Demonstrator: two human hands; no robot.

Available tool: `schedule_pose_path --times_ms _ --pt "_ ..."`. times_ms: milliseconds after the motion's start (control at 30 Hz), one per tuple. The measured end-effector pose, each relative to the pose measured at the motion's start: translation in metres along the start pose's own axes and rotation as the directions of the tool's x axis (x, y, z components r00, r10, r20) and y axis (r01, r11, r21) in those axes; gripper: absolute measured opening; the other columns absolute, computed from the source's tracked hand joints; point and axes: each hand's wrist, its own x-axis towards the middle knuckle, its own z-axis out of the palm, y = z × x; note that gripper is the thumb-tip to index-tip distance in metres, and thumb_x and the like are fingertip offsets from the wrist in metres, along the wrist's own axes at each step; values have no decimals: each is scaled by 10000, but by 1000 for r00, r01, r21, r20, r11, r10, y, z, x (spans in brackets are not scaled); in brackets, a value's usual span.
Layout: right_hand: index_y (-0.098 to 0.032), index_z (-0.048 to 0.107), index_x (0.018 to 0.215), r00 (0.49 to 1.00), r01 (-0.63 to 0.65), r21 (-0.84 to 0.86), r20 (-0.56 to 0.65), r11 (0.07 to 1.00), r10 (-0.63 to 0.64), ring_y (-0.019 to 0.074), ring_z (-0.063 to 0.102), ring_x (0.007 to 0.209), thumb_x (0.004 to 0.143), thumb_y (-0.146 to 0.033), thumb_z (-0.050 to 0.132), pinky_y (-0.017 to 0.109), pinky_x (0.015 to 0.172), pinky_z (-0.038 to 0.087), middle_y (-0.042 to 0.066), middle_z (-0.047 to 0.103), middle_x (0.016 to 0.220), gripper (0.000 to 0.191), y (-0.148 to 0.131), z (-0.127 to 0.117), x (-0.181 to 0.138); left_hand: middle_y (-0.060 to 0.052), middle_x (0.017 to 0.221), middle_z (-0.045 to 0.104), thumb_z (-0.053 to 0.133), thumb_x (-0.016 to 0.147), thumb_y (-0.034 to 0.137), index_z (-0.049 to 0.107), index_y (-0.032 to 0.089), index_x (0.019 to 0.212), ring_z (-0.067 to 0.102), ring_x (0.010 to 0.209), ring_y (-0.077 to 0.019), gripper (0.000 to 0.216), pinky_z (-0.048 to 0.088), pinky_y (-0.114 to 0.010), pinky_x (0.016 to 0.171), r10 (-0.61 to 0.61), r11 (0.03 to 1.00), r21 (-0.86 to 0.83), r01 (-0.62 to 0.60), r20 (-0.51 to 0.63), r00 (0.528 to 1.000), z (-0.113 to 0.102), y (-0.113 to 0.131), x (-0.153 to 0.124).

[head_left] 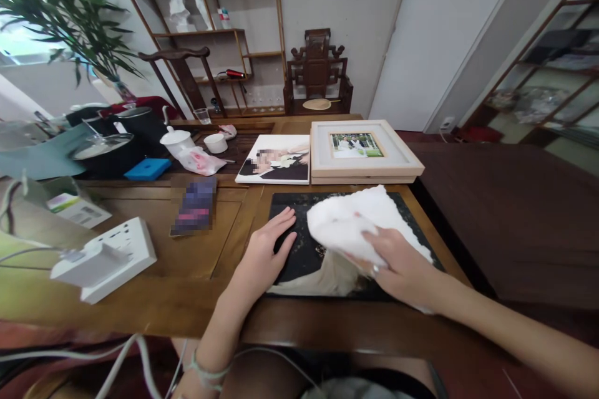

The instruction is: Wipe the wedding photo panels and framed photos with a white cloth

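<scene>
A dark photo print [299,249] lies flat on the wooden table [196,299] right in front of me. My left hand [266,249] rests flat on its left edge, fingers stretched out. My right hand [397,265] presses a white cloth [349,221] onto the print's right half, fingers closed over the cloth. The cloth hides much of the picture.
Behind the print lie another photo print [276,159] and a stack of light wooden frames [362,149]. A white power strip [105,259], a box [75,209], a dark pot [103,149], a blue sponge [147,168] and cups [215,142] stand to the left. Chairs and shelves stand behind.
</scene>
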Motion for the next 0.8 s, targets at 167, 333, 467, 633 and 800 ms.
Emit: schedule_pose_path --times_ms 167,333,467,633,800 --pt "-180 572 755 995 -57 107 -73 993 65 232 603 749 931 -335 433 338 742 432 57 659 778 273 -3 14 64 -165 1282 608 505 893 215 648 68 1149 549 1225 -243 329 403 -388 1067 3 1000 8 -3 -15 1000 -1 3 0" --pt "-159 618 798 997 67 142 17 988 -70 199 603 758 922 -347 489 278 694 409 56 678 812 260 -20 31 115 -101 1043 716 522 880 177 701 139 1008 659 1010 -224 224 511 -343 911 -11 1000 10 11 0 1000 -6 8 0" --pt "-155 626 822 997 61 95 31 994 -64 210 602 775 920 -319 475 286 697 406 82 684 866 243 -12 28 109 -102 1080 707 565 858 196 696 146 1023 659 1011 -227 217 506 -350 919 -38 999 20 39 -52 998 -6 4 0" --pt "-179 636 819 999 -48 -21 -9 999 48 264 597 827 906 -335 438 340 758 411 103 685 907 267 19 -1 57 -131 1268 600 638 810 274 680 146 1070 580 1163 -249 292 441 -391 1020 -72 996 32 80 -206 976 -3 -4 -1" --pt "-215 618 765 977 -194 -111 -114 975 182 270 591 709 906 -443 348 363 681 427 88 656 747 380 42 -31 -5 -153 1286 557 696 745 392 622 151 1160 569 1163 -281 485 511 -385 918 -298 954 -87 286 -225 927 0 -9 -2"
